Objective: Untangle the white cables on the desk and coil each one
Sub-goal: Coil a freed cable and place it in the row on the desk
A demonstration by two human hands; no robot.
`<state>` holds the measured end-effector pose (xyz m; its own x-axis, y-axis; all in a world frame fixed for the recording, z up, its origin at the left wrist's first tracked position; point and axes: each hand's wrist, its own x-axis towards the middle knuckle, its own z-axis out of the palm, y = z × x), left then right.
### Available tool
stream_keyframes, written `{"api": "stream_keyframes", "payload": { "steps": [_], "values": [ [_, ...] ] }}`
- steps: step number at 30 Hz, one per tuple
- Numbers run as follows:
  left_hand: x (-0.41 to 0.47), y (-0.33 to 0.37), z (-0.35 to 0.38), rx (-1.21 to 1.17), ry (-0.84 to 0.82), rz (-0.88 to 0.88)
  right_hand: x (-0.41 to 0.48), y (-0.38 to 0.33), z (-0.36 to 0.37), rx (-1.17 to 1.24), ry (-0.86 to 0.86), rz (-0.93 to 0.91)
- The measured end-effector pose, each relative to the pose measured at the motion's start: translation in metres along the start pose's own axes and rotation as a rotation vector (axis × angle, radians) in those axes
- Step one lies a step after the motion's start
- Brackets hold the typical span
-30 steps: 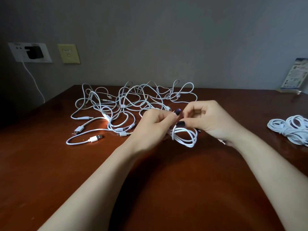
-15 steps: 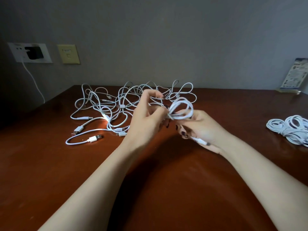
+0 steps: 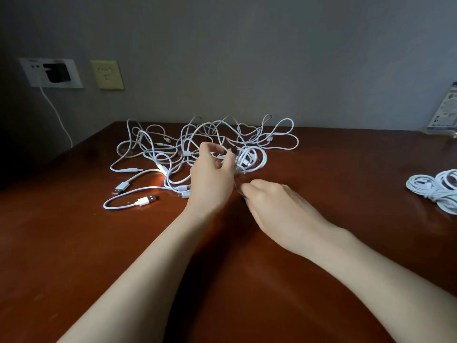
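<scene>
Head view. Reddish-brown desk [image 3: 74, 243] against a grey wall. A tangle of white cables [image 3: 158, 154] lies far left of centre, its USB plugs pointing near-left. The left hand [image 3: 212, 184] is raised in front of the tangle and pinches a small coil [image 3: 259, 160] between thumb and fingers. The right hand [image 3: 279, 206] lies just near-right of it, fingers curled under where a thin strand drops from the coil; its grip cannot be told through the blur. Finished coils [image 3: 435, 189] rest at the right edge. A wall outlet [image 3: 57, 73] holds a black charger.
</scene>
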<state>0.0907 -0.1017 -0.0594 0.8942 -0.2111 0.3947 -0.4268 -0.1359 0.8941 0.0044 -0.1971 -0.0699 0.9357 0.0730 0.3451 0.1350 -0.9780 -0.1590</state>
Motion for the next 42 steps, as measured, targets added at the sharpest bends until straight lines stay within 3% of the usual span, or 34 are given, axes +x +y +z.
{"api": "stream_keyframes", "payload": {
  "steps": [5, 7, 10, 15, 18, 23, 28, 33, 38, 42],
  "values": [
    [-0.001, -0.006, 0.003, 0.323, 0.037, 0.252, -0.001, -0.001, -0.011, 0.006, 0.022, 0.079],
    [0.001, -0.007, 0.000, 0.392, -0.014, 0.316, -0.003, -0.003, -0.019, -0.072, 0.134, -0.024],
    [-0.001, -0.005, -0.004, 0.437, -0.174, 0.341, -0.008, -0.008, -0.032, -0.167, 0.205, -0.145],
    [0.001, -0.001, -0.010, 0.379, -0.235, 0.479, -0.006, 0.009, -0.048, 0.005, 0.238, -0.065],
    [0.001, 0.004, -0.012, 0.299, -0.258, 0.480, -0.005, 0.019, -0.055, 0.144, 0.232, -0.034],
    [-0.001, 0.006, -0.015, 0.318, -0.364, 0.503, -0.005, 0.026, -0.056, 0.177, 0.213, -0.031],
    [0.002, 0.000, -0.012, 0.310, -0.287, 0.518, -0.004, 0.025, -0.056, 0.187, 0.225, 0.048],
    [0.004, -0.006, -0.010, 0.393, -0.209, 0.517, -0.005, 0.013, -0.050, -0.039, 0.057, 0.169],
    [0.003, -0.006, -0.006, 0.464, -0.154, 0.504, -0.006, -0.013, -0.042, -0.328, 0.135, -0.015],
    [0.005, -0.005, -0.008, 0.452, -0.188, 0.540, -0.004, 0.000, -0.033, -0.292, 0.344, -0.106]
  ]
}}
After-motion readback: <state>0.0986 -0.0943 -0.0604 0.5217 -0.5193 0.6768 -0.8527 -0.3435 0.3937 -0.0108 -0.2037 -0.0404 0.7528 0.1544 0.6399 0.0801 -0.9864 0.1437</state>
